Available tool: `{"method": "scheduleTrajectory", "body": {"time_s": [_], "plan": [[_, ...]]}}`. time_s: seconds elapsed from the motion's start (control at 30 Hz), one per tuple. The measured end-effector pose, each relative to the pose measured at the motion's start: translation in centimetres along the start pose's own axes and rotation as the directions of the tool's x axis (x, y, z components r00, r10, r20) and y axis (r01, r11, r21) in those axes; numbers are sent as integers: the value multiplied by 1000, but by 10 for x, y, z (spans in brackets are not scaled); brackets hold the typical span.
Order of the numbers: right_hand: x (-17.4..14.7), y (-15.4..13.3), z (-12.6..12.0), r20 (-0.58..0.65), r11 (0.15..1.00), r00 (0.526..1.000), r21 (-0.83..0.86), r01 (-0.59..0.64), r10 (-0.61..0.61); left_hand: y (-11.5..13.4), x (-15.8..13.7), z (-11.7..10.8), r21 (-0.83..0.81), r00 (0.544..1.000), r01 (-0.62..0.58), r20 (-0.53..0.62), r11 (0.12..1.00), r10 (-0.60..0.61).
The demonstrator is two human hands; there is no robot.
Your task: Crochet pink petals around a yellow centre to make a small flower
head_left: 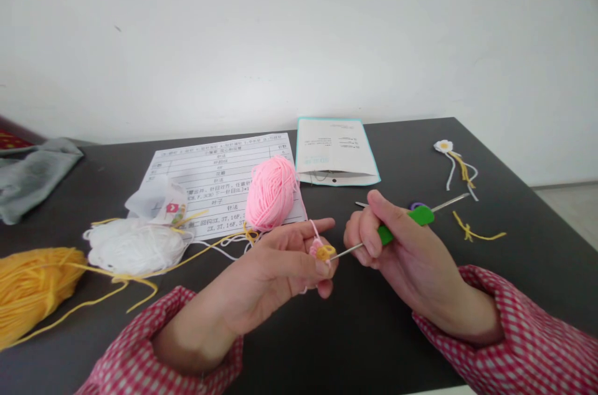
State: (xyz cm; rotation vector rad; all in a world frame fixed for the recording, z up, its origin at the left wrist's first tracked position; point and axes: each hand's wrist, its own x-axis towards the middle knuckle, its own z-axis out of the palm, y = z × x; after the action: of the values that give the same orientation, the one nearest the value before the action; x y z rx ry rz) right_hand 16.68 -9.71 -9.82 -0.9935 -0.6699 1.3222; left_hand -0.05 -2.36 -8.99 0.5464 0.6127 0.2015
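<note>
Between the thumb and fingers of my left hand (275, 270) is a small crochet piece (323, 252), yellow in the middle with pink stitches along one side. Pink yarn runs up over the raised index finger. My right hand (397, 239) is closed around the green grip of a crochet hook (385, 234). The hook's thin metal shaft points left, and its tip is at the crochet piece; whether it passes through a stitch I cannot tell. A pink yarn ball (271, 193) rests just beyond my left hand.
A white yarn ball (135, 247) and a yellow yarn skein (37, 286) lie left, with loose strands. Behind are a printed sheet (210, 164) and a white pouch (334, 146). Scissors (415, 205) lie partly hidden behind my right hand. A crocheted flower (443, 146) and yellow scraps (468, 233) lie right.
</note>
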Motion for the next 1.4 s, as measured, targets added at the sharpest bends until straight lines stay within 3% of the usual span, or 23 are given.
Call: {"method": "scheduleTrajectory", "body": {"time_s": [0.07,0.17,0.27,0.37,0.47,0.57,0.67,0.77,0.9,1.1,1.2,1.4], "plan": [[-2,-2,-2,71,977,986,-144,158,-150,0,0,0,-64,999,44,32,997,-42],[-7,-10,-7,232,861,918,-331,385,-321,0,0,-1,-119,990,122,84,985,-112],[-12,-22,-12,459,682,796,-433,589,-395,0,1,-2,-123,982,173,95,977,-162],[-17,-33,-13,695,403,635,-502,765,-338,-1,1,-2,-114,977,207,73,972,-200],[-21,-36,-12,749,268,600,-539,799,-281,-2,2,0,-78,972,232,56,970,-228],[-25,-34,-11,761,194,591,-558,807,-268,-2,2,2,-52,969,246,39,968,-244],[-27,-32,-10,741,242,616,-567,788,-268,-3,4,2,-25,965,259,45,966,-258],[-26,-31,-8,662,400,680,-557,728,-315,-5,4,1,5,962,263,76,965,-262],[-23,-30,-9,596,585,731,-478,656,-332,-3,3,-2,11,958,260,119,966,-259],[-23,-29,-15,451,687,824,-476,548,-345,5,-2,-7,-12,988,131,85,991,-130],[-20,-24,-12,391,772,861,-415,481,-325,2,-2,-6,3,986,144,88,990,-144],[-9,-11,-3,148,888,915,-226,400,-375,-1,-3,2,15,1000,18,-11,1000,-17]]}}
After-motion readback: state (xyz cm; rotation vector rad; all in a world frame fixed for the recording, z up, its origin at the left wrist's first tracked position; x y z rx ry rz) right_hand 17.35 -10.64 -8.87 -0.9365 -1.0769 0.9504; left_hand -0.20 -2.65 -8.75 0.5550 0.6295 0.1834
